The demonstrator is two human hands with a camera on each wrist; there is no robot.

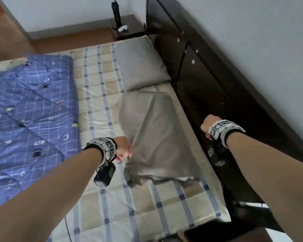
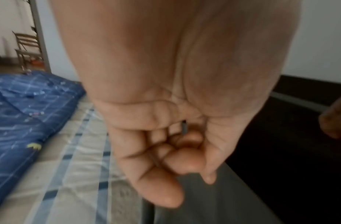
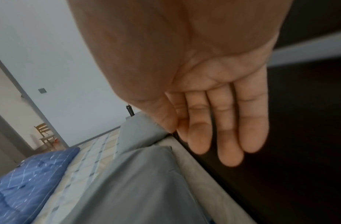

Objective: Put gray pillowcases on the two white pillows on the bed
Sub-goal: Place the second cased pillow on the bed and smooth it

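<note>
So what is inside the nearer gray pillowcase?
At the open end of the nearer gray pillowcase a sliver of white pillow shows; the rest is covered by the fabric.

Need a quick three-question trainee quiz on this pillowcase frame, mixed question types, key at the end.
1. True or false: the far pillow by the headboard is already in a gray case.
2. Which hand is at the near pillow's case: A) left hand, B) right hand, C) both?
3. Fill in: a sliver of white shows at the near pillow's ____ end, toward the camera.

Key: 1 true. 2 A; its curled fingers sit at the fabric's edge, while the right hand is off the pillow, fingers straight. 3 open.
</note>
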